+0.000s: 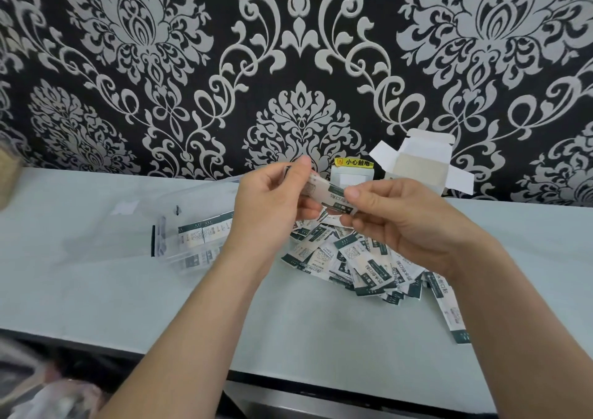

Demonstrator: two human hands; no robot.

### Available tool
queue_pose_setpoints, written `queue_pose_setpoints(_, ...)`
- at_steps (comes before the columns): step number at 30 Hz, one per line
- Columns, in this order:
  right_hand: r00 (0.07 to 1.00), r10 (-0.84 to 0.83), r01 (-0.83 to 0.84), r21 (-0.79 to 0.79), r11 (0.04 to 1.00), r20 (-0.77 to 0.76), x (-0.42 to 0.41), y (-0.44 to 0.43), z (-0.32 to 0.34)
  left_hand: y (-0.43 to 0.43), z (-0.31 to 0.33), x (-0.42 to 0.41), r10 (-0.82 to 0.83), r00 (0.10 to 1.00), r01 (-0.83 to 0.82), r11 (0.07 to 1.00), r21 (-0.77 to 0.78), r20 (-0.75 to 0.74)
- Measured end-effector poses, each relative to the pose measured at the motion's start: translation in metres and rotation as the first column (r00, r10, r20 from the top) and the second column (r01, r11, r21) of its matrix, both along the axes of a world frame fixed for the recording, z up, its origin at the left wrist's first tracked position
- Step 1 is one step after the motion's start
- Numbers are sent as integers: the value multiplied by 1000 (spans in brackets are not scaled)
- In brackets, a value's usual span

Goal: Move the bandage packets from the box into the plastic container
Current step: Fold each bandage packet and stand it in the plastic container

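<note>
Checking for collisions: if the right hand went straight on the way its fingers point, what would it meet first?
Most likely the left hand, pinching the other end of the packet the right hand holds; depth is unclear.

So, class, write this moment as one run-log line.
left hand + right hand: hold packet | pile: on table | container: some packets inside | box: open

A pale grey-green countertop (96, 290) carries a loose pile of bandage packets (353, 258). Just left of the pile sits a clear plastic container (167, 242) with a few packets inside. Behind the pile, to its right, stands an open white box (420, 165). A strip of packets (449, 309) trails from the pile's right side toward the counter's front edge
</note>
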State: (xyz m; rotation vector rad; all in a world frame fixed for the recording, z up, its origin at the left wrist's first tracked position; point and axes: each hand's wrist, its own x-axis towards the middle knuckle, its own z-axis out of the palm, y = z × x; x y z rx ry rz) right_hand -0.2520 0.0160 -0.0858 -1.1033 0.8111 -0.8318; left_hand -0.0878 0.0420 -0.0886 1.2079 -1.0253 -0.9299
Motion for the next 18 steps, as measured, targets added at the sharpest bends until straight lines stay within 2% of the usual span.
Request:
queue_pose_setpoints(4, 997, -82, 82, -75, 994, 4, 10, 0, -1, -1, 2, 15, 43, 999, -43, 999, -18, -23)
queue_pose_setpoints(9, 983, -137, 111, -201, 973, -122, 23, 3, -3, 5, 6, 40, 10, 999, -12, 997, -77, -34)
queue_pose_setpoints(13, 955, -207, 134, -315, 940, -211, 43, 2, -4, 5, 8, 59, 99, 992, -95, 994, -57, 76)
queue_pose_setpoints(15, 948, -236, 145, -372, 917, -212, 61, 2, -1, 1, 11, 69, 103, 986, -100, 995, -28, 128)
queue_pose_setpoints(18, 911, -288, 125, -470, 874, -293, 86, -3, -3, -11, 13, 83, 82, 976, -94, 994, 52, 202)
